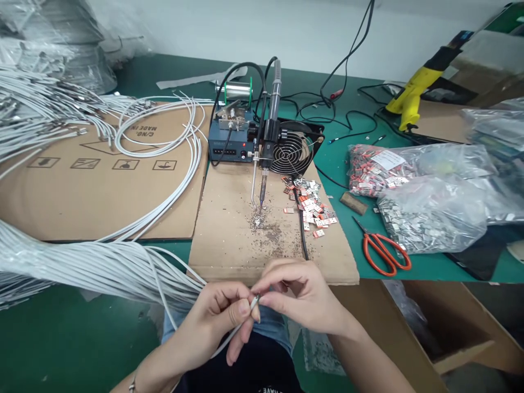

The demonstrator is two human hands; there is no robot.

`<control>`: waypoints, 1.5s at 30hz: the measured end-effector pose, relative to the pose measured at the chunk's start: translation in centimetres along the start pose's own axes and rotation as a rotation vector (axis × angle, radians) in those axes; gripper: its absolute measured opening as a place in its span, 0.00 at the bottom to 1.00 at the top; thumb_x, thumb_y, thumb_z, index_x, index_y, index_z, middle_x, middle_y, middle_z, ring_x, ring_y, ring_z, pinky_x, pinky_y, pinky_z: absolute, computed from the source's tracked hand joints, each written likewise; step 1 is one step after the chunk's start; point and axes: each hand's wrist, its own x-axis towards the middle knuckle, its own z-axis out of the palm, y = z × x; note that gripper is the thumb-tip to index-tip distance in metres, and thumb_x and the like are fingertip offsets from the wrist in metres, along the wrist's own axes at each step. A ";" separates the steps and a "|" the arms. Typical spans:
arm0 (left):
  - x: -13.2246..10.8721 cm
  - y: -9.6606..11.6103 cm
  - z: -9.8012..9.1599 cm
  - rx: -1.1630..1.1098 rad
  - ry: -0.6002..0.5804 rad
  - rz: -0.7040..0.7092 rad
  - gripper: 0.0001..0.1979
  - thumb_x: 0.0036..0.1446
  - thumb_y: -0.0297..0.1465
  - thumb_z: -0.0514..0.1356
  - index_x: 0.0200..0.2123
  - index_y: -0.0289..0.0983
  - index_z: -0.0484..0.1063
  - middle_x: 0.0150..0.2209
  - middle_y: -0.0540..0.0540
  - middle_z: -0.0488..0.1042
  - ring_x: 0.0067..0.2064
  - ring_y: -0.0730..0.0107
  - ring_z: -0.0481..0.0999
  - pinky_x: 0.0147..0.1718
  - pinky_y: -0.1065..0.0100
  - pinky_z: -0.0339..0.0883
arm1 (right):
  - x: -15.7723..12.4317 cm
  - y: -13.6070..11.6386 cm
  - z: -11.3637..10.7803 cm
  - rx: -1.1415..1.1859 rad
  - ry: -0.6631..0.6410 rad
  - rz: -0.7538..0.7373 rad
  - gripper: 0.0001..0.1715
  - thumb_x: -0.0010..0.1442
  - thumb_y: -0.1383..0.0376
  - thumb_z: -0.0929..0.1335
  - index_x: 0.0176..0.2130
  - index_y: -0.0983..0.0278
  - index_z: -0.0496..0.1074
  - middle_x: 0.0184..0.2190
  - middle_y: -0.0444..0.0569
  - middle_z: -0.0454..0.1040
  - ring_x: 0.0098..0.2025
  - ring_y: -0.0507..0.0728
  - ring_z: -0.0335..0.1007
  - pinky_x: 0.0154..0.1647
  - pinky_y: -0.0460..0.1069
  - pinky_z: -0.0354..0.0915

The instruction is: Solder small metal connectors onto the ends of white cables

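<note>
My left hand (215, 316) grips a light grey cable (254, 302) close to its end, with thumb and fingers wrapped round it. Thumb and fingers of my right hand (307, 297) pinch the tip of the same cable, where short bare wires seem to show; the fingers partly hide it. Both hands are over my lap, just before the table edge. A thick bundle of grey cables (102, 267) lies left of my left hand. Beyond the hands, a soldering iron (268, 136) in a stand points down at solder scraps (257, 220) on a cardboard sheet (221, 229).
Small metal-and-orange connectors (313, 204) lie loose right of the iron. Behind stand a blue soldering unit (229, 144), a solder spool (239, 91) and a fan (291, 153). Orange-handled scissors (385, 254), bags of parts (434, 213) and a yellow heat gun (421, 84) are on the right.
</note>
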 end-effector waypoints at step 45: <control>0.7 -1.4 2.8 0.302 0.396 0.236 0.08 0.50 0.32 0.63 0.23 0.35 0.70 0.19 0.53 0.70 0.15 0.80 0.66 0.17 0.77 0.63 | -1.0 1.9 3.8 0.327 0.525 0.025 0.11 0.48 0.64 0.72 0.21 0.63 0.68 0.16 0.41 0.64 0.17 0.49 0.59 0.16 0.45 0.56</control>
